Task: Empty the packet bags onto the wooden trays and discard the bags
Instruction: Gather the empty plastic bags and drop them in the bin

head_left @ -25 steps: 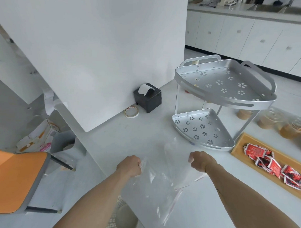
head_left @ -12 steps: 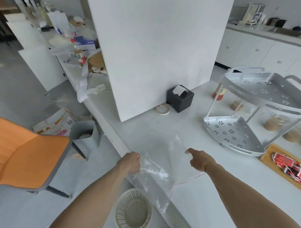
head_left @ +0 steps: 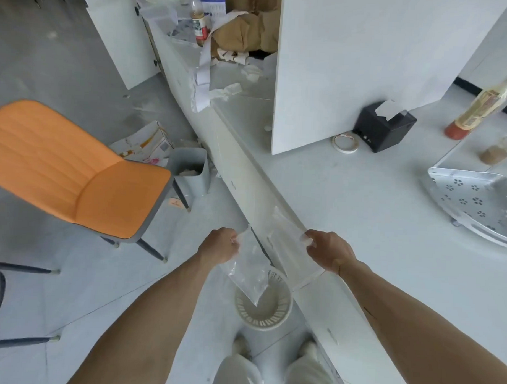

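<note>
Hands pinched shut on clear bags: left hand (head_left: 219, 246) w/ one bag (head_left: 248, 273), right hand (head_left: 328, 250) w/ a second bag (head_left: 288, 244), above one white basket (head_left: 264, 302).

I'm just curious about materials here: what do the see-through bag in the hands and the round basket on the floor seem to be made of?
Bag: thin clear plastic film, likely; the floor shows through it and it crinkles with glossy highlights.
Basket: probably moulded plastic, cream and matt, with evenly slotted walls.

empty clear bag (head_left: 251, 273) dangling above bin (head_left: 264, 305)
</note>
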